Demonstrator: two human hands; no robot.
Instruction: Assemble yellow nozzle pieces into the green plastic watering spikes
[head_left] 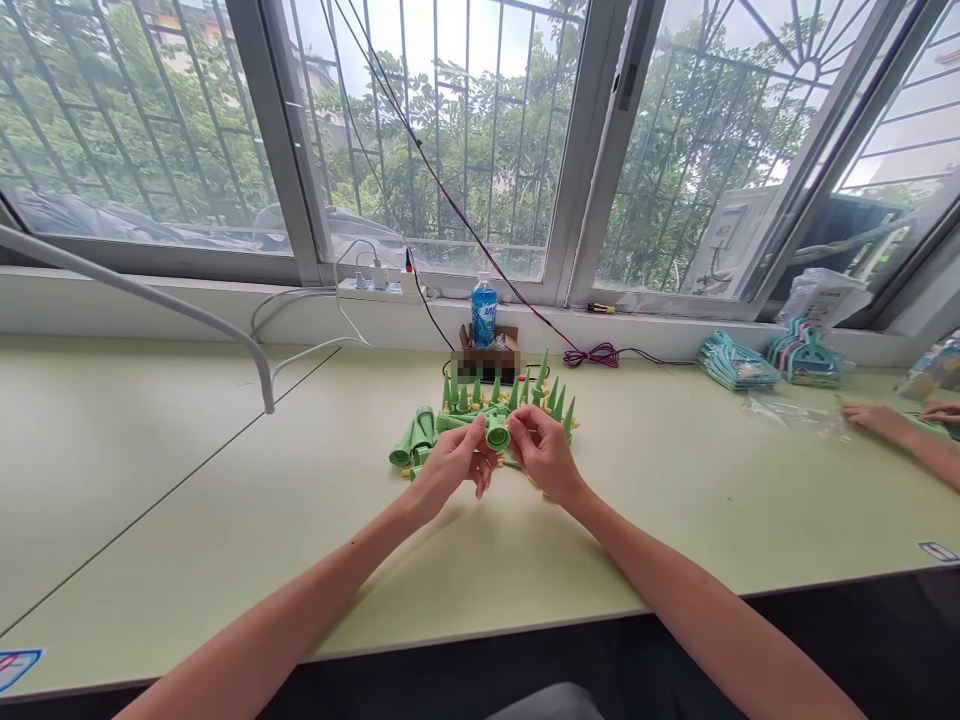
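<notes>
My left hand [456, 462] is closed around a green plastic cone [497, 438], its round open end turned towards me. At the cone's right side my right hand [546, 452] is pinched, thumb against fingers. What lies between those fingertips is too small to make out. Just beyond my hands, several pointed green cones [559, 400] with yellow bits at their bases stand upright in rows. To the left of my left hand, several more green cones [422, 428] lie or lean in a loose pile, with small yellow pieces among them.
Behind the cones stand a small cardboard box [510, 338] and a blue bottle [484, 312]. A grey-white curved tube [225, 330] hangs at left. Teal hangers [739, 362] lie at the right, near another person's hand [877, 420]. Cables [592, 355] run along the window wall.
</notes>
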